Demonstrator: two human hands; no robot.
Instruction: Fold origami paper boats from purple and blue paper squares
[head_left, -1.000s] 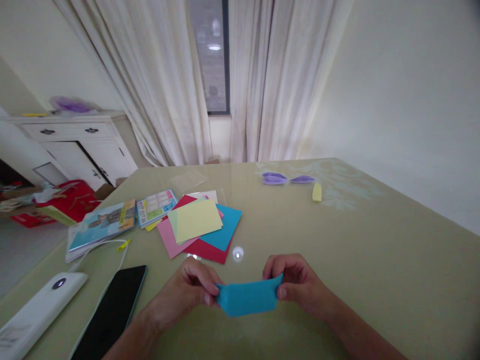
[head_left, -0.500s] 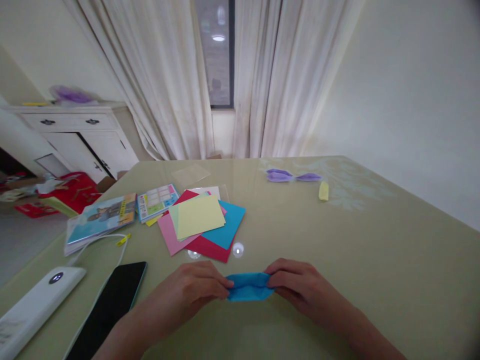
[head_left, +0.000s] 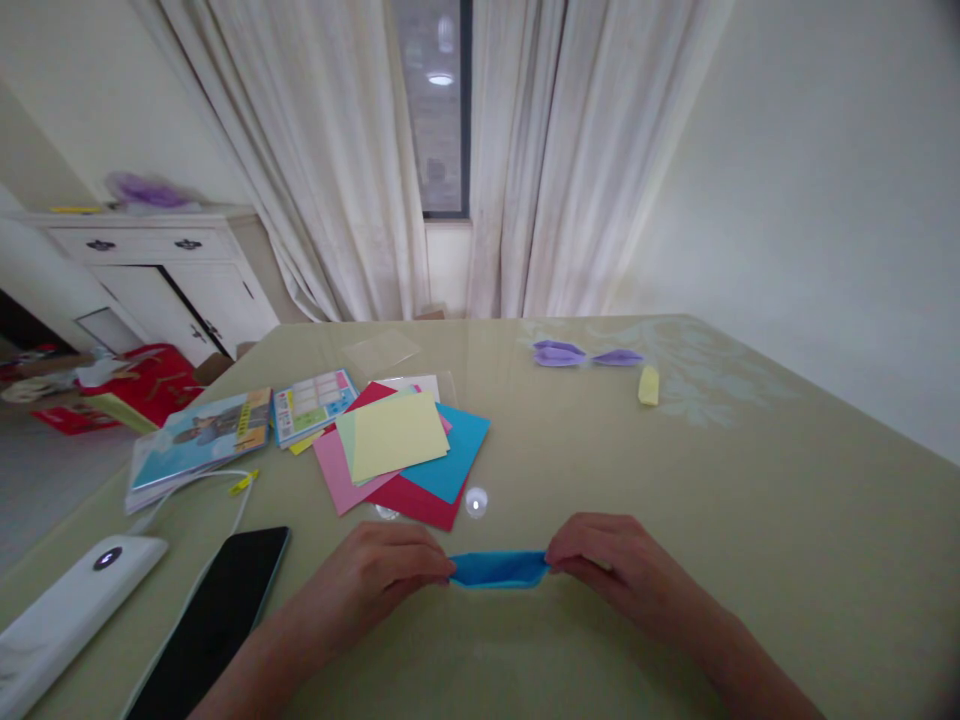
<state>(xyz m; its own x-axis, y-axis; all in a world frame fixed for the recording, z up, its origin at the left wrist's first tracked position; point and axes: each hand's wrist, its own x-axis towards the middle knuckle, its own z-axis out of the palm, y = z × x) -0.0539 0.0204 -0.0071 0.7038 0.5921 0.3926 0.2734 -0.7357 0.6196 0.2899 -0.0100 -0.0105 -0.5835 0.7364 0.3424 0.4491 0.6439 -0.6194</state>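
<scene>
A small folded piece of blue paper (head_left: 500, 570), long and narrow with pointed ends, is stretched between my hands near the table's front. My left hand (head_left: 386, 572) pinches its left end. Its right end is pinched between the thumb and fingers of my right hand (head_left: 611, 562). Just beyond lies a fanned pile of coloured paper sheets (head_left: 401, 435), with yellow on top and blue, red and pink below. Toward the far right of the table rest two folded purple papers (head_left: 559, 353) and a small folded yellow paper (head_left: 649, 386).
On the left are a black phone (head_left: 214, 620), a white power bank (head_left: 75, 600) with a white cable (head_left: 199, 476), booklets (head_left: 202, 435) and a printed paper pack (head_left: 313, 402). A clear plastic sleeve (head_left: 381, 352) lies farther back. Curtains and a white cabinet (head_left: 161, 265) stand behind.
The blue paper has tilted and now looks narrower, its middle crease no longer showing. My right hand has shifted slightly right, to the paper's very tip. Both hands keep their pinch.
</scene>
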